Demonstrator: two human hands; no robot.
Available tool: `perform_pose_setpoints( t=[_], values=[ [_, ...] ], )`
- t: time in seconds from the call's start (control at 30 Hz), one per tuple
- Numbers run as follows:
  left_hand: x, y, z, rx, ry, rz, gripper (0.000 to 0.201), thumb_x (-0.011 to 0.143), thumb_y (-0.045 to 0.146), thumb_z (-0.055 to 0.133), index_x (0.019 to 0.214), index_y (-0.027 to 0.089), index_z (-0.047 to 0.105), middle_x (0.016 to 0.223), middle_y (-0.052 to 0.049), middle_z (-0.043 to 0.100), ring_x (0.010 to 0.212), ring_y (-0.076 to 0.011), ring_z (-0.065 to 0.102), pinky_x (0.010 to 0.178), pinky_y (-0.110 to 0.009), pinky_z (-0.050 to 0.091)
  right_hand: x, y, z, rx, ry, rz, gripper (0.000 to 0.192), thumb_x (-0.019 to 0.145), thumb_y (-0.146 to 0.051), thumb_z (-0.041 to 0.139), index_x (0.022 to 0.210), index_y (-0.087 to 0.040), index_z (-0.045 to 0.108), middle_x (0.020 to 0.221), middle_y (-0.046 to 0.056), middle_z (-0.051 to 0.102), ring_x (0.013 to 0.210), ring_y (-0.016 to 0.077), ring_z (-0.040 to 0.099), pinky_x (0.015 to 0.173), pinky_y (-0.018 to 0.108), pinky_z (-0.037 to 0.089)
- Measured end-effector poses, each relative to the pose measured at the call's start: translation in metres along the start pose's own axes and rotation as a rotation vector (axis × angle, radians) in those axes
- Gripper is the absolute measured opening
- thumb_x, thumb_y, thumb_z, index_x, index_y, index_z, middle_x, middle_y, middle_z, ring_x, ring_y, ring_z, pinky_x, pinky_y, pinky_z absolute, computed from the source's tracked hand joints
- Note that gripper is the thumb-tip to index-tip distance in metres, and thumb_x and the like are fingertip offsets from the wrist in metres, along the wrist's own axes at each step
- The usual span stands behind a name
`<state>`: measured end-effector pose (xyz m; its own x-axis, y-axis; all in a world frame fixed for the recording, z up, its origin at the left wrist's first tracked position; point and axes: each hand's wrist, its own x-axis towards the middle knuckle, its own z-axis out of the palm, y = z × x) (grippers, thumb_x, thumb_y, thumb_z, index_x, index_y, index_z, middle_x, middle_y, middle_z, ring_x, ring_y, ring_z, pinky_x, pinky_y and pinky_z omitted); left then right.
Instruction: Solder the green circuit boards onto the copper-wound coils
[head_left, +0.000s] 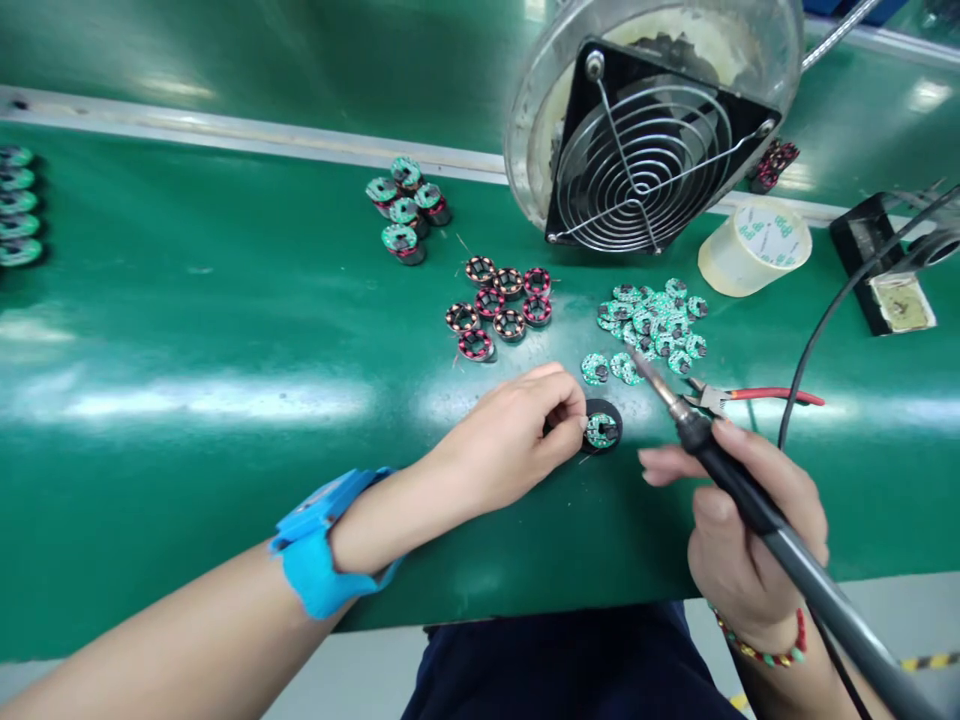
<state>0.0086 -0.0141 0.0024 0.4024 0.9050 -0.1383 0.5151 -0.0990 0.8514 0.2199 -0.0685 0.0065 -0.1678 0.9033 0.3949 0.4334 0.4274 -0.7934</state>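
Note:
My right hand (757, 530) is wrapped round the handle of a soldering iron (739, 480), whose tip points up and left, above the loose boards. My left hand (517, 430) is closed in a pinch at the left edge of a small round green circuit board (601, 430). That board sits in a round black holder (616, 412) on the bench. Whatever is between the left fingertips is hidden. Two loose circuit boards (595, 369) lie just beyond the holder, beside a heap of similar boards (664, 320).
Several wound motor coils (491, 302) lie left of the boards, with assembled ones (405, 212) farther back. A caged fan (637, 180) overhangs the green bench (187, 330). Red-handled cutters (757, 394), a tape roll (754, 250) and a soldering stand (877, 265) are at right.

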Motion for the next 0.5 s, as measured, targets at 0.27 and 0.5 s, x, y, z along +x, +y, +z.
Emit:
perform_pose_setpoints(
  t=[0.27,0.5],
  values=[
    [0.001,0.0,0.003,0.035,-0.023,0.005,0.017,0.086,0.012,0.048,0.07,0.018,0.046,0.074,0.002,0.048,0.067,-0.0129,0.046,0.062,-0.028,0.034,0.03,0.001,0.014,-0.347,-0.492,-0.091,0.049,0.094,-0.012,0.051,0.142,-0.018,0.041,0.118,0.013,0.068,0.104,0.0265,0.063,0.09,0.047,0.055],
    [-0.004,0.0,-0.013,0.024,-0.118,-0.064,0.012,0.092,0.025,0.054,0.082,0.019,0.056,0.084,0.0,0.055,0.075,-0.0154,0.053,0.067,-0.029,0.04,0.026,0.015,0.022,-0.338,-0.408,-0.074,0.038,0.097,-0.018,0.049,0.134,-0.023,0.048,0.106,0.009,0.068,0.094,0.0248,0.062,0.081,0.041,0.054]
  ],
)
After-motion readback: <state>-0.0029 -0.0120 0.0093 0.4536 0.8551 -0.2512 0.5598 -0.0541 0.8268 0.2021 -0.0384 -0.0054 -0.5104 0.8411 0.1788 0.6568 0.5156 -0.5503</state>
